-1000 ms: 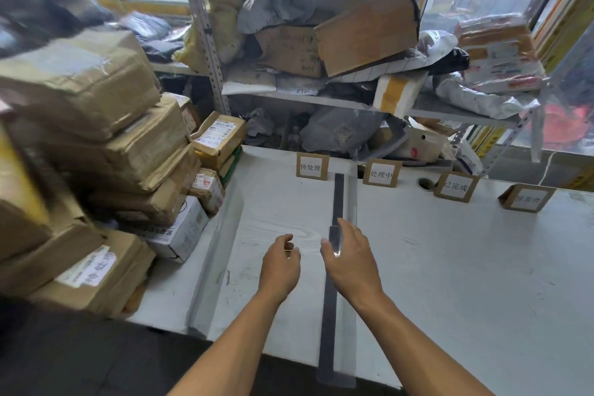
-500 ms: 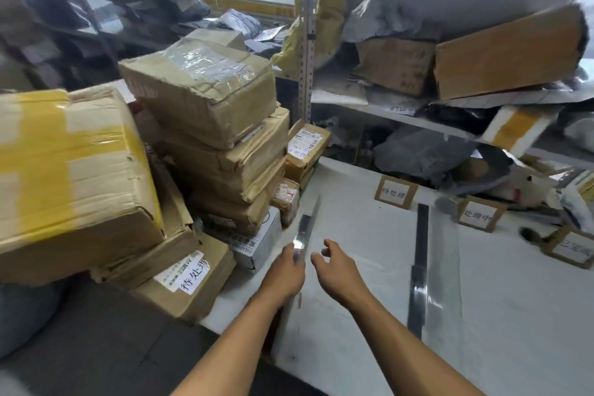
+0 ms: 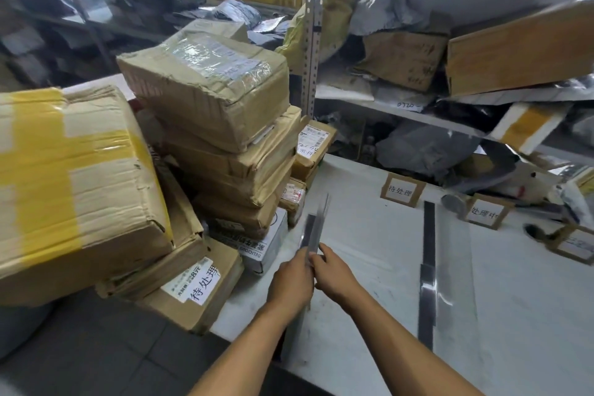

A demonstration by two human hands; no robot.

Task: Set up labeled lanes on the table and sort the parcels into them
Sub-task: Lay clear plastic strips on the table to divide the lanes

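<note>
A long clear strip with a dark band (image 3: pixel 314 228) stands tilted up off the white table (image 3: pixel 369 235) near its left edge. My left hand (image 3: pixel 291 283) and my right hand (image 3: pixel 334 272) both grip it at its middle. A second divider strip (image 3: pixel 429 267) lies flat on the table to the right. Cardboard label cards stand along the table's far edge: one (image 3: pixel 401 191), another (image 3: pixel 487 212) and a third (image 3: pixel 575 244). Taped cardboard parcels (image 3: pixel 209 96) are stacked at the table's left.
A large box with yellow tape (image 3: pixel 70 177) sits at the near left. A labeled parcel (image 3: pixel 196 286) lies at the table's corner. A metal shelf (image 3: pixel 401 106) behind the table holds grey mailer bags and boxes. A shelf post (image 3: pixel 311 29) rises at the back.
My view has swung left. My hands left the flat strip, and the left strip, which lay on the table, is now lifted and tilted up, with both hands closed on it.
</note>
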